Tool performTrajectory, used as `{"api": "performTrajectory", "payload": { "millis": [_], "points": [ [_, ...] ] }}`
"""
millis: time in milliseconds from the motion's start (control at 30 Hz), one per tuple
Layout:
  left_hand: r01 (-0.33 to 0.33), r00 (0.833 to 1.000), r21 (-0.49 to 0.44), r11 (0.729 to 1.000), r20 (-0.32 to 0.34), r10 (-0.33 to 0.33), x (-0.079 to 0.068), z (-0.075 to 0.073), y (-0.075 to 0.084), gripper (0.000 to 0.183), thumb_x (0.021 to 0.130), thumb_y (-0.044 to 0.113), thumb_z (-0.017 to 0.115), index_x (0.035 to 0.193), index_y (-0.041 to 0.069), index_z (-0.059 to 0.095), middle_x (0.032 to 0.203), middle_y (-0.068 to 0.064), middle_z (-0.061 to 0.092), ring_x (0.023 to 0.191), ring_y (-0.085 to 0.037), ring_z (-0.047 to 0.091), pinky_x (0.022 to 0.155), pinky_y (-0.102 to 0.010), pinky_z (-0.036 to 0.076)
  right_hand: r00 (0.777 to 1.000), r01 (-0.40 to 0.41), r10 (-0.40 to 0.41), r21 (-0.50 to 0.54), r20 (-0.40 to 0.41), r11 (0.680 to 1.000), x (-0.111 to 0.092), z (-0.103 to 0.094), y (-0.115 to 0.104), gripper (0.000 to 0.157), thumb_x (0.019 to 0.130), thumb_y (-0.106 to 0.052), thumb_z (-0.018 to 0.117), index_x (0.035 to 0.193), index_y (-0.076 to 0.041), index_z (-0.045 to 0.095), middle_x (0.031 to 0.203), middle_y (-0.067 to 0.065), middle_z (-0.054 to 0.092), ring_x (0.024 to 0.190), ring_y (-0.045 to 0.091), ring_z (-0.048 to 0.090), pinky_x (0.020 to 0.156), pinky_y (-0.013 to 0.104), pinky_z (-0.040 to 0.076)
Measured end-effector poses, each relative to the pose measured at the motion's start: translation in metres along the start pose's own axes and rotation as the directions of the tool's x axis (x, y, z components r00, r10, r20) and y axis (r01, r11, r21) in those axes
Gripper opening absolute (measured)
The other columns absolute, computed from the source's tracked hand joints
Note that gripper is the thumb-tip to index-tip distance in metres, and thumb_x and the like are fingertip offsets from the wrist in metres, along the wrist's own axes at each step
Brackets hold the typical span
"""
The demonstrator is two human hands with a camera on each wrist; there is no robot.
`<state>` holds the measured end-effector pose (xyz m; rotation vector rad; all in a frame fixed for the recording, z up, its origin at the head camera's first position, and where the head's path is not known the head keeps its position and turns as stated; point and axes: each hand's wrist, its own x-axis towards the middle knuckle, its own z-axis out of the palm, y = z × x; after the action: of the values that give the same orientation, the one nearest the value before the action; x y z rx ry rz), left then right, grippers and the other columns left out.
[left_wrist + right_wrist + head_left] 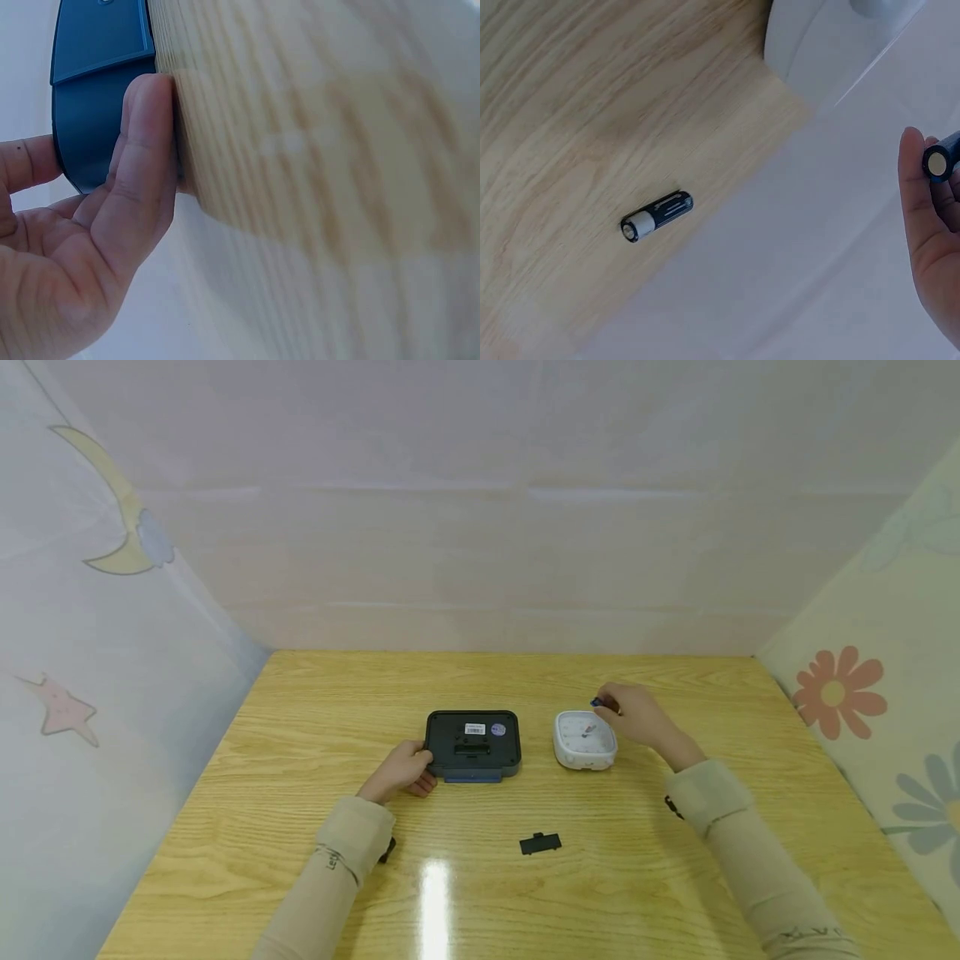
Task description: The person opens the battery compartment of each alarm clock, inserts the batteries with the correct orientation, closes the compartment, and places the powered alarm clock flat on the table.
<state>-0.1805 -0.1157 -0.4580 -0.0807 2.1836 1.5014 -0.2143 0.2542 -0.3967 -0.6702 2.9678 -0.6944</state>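
A dark rectangular device (468, 760) lies back side up, with a white label, a round sticker and a slot in its middle. My left hand (401, 768) grips its left front corner, thumb on top and fingers along the side; the left wrist view shows those fingers (142, 150) against its dark blue casing. Beyond the white clock's right side, my right hand (636, 717) pinches a dark battery (596, 702) between thumb and fingers, its flat end (937, 163) showing in the right wrist view. A second battery (657, 215) lies on the table.
A white square clock (585, 739) stands face up, right of the dark device. Nearer the front lies a small black cover (540, 843) on the wooden table (300, 877). Printed curtains (480, 560) enclose the back and sides.
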Motion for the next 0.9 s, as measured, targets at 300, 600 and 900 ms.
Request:
{"api": "performTrajectory", "payload": {
  "millis": [300, 600, 900],
  "points": [
    [-0.004, 1.0, 0.002, 1.0, 0.003, 0.004, 0.0, 0.001, 0.0, 0.042, 0.095, 0.01, 0.034, 0.133, -0.007, 0.036, 0.074, -0.019, 0.059, 0.058, -0.024, 0.058, 0.052, -0.035, 0.052, 0.998, 0.048, -0.049, 0.024, 0.031, 0.999, 0.004, 0.005, -0.013, 0.015, 0.089, -0.009, 0.057, 0.098, 0.003, 0.059, 0.079, 0.005, 0.058, 0.065, 0.014, 0.051, 0.056, 0.03, 0.043],
    [0.0, 1.0, -0.002, 1.0, 0.002, 0.0, -0.001, 0.001, 0.001, 0.042, 0.094, 0.01, 0.034, 0.133, -0.006, 0.035, 0.074, -0.019, 0.059, 0.058, -0.023, 0.058, 0.053, -0.035, 0.052, 0.988, 0.152, -0.152, 0.003, -0.004, 0.988, 0.007, 0.012, -0.023, 0.012, 0.087, -0.009, 0.06, 0.094, 0.002, 0.06, 0.076, 0.003, 0.059, 0.062, 0.011, 0.052, 0.054, 0.028, 0.044],
    [0.004, 1.0, -0.005, 1.0, -0.004, -0.004, -0.001, 0.001, 0.002, 0.042, 0.094, 0.01, 0.034, 0.134, -0.006, 0.036, 0.073, -0.019, 0.059, 0.057, -0.023, 0.058, 0.053, -0.035, 0.052, 0.969, 0.244, -0.244, 0.019, -0.028, 0.97, 0.01, 0.023, -0.035, 0.009, 0.086, -0.008, 0.061, 0.091, 0.0, 0.06, 0.073, 0.0, 0.056, 0.06, 0.008, 0.049, 0.052, 0.025, 0.043]
  ]
}}
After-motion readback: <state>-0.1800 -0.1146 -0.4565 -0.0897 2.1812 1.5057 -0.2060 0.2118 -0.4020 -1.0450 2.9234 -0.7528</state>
